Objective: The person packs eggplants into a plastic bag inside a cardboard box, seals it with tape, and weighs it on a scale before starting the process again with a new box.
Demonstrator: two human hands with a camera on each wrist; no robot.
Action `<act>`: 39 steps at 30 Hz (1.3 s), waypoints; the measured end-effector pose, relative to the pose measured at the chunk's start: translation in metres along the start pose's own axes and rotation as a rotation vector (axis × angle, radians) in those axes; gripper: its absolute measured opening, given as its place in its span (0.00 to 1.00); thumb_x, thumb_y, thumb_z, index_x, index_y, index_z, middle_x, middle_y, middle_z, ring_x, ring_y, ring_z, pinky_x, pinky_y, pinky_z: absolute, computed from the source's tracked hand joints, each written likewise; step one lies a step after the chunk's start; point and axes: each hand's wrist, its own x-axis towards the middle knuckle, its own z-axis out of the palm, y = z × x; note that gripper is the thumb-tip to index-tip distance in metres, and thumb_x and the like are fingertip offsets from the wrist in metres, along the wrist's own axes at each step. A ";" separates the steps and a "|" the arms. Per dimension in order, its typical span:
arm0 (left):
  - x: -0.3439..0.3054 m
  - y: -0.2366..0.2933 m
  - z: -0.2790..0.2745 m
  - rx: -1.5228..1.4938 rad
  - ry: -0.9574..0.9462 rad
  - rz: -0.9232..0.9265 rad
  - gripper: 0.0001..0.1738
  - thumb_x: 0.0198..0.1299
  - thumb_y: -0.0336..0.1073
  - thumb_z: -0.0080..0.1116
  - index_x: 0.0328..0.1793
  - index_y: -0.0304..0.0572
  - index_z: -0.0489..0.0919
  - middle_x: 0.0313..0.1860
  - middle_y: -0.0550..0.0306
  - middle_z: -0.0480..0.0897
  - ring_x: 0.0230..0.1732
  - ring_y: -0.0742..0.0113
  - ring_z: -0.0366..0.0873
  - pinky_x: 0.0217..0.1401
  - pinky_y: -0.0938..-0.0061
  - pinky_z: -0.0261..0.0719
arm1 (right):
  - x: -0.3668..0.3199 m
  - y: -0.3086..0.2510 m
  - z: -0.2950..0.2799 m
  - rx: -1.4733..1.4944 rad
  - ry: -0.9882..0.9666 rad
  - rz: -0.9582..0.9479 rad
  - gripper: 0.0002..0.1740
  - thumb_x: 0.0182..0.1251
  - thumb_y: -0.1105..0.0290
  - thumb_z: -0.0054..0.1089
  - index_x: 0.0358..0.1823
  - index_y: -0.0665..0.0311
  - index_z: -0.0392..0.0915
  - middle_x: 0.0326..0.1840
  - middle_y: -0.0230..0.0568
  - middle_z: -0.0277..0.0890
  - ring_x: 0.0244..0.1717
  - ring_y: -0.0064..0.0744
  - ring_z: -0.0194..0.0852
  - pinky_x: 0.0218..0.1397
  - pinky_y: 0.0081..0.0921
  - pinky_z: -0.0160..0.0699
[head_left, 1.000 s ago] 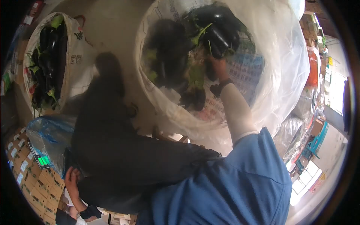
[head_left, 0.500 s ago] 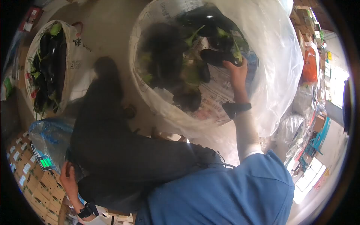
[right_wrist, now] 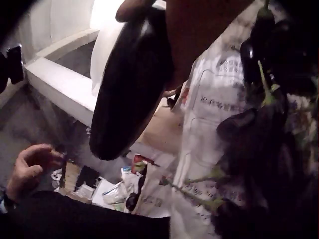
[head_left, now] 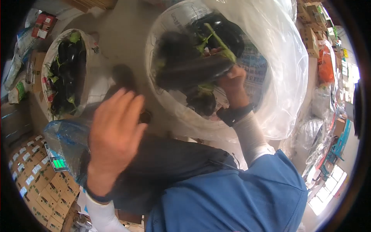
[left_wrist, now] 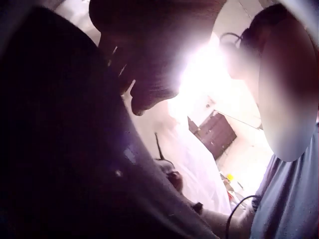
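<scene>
My right hand (head_left: 234, 83) grips a long dark eggplant (head_left: 197, 71) near its stem end, over the large white sack (head_left: 154, 87). In the right wrist view the same eggplant (right_wrist: 127, 94) hangs tilted below my fingers, its blunt end pointing down. Several more eggplants (head_left: 224, 33) with green stems lie inside that sack, partly covered by the held one. My left hand (head_left: 116, 133) is raised over my dark-trousered leg, slightly blurred, fingers extended and nothing in them. It also appears, apart from the eggplant, as a hand (right_wrist: 32, 169) in the right wrist view.
A smaller white sack (head_left: 91, 83) full of eggplants stands at the left. Clear plastic liner (head_left: 286, 77) spreads round the large sack's right side. Near my left arm are a crumpled blue-clear plastic bag (head_left: 63, 133), a green-lit display (head_left: 58, 163) and stacked cartons (head_left: 46, 193).
My left hand has risen from beside my thigh to over my leg. My right hand, first deep among the eggplants, has taken one by its stem end and lifted it towards me.
</scene>
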 end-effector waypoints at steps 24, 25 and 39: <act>0.009 -0.130 -0.027 -1.711 0.441 -0.610 0.37 0.69 0.59 0.41 0.68 0.31 0.67 0.52 0.41 0.80 0.49 0.54 0.81 0.52 0.63 0.82 | 0.034 -0.021 -0.107 -2.039 0.586 0.190 0.25 0.54 0.58 0.68 0.48 0.69 0.81 0.42 0.55 0.82 0.44 0.52 0.81 0.47 0.38 0.80; 0.006 -0.142 -0.022 -1.754 0.507 -0.644 0.37 0.69 0.59 0.41 0.67 0.31 0.68 0.52 0.40 0.80 0.49 0.52 0.81 0.54 0.61 0.81 | 0.046 -0.048 -0.159 -2.152 0.615 0.135 0.26 0.53 0.56 0.69 0.47 0.69 0.81 0.43 0.57 0.82 0.45 0.52 0.82 0.46 0.41 0.80; -0.042 -0.193 0.046 -2.527 0.881 -0.344 0.37 0.60 0.61 0.56 0.70 0.48 0.69 0.61 0.51 0.75 0.65 0.53 0.68 0.62 0.63 0.78 | 0.109 -0.094 -0.295 -1.714 0.492 0.463 0.42 0.54 0.54 0.74 0.66 0.68 0.69 0.58 0.46 0.77 0.55 0.29 0.77 0.60 0.30 0.74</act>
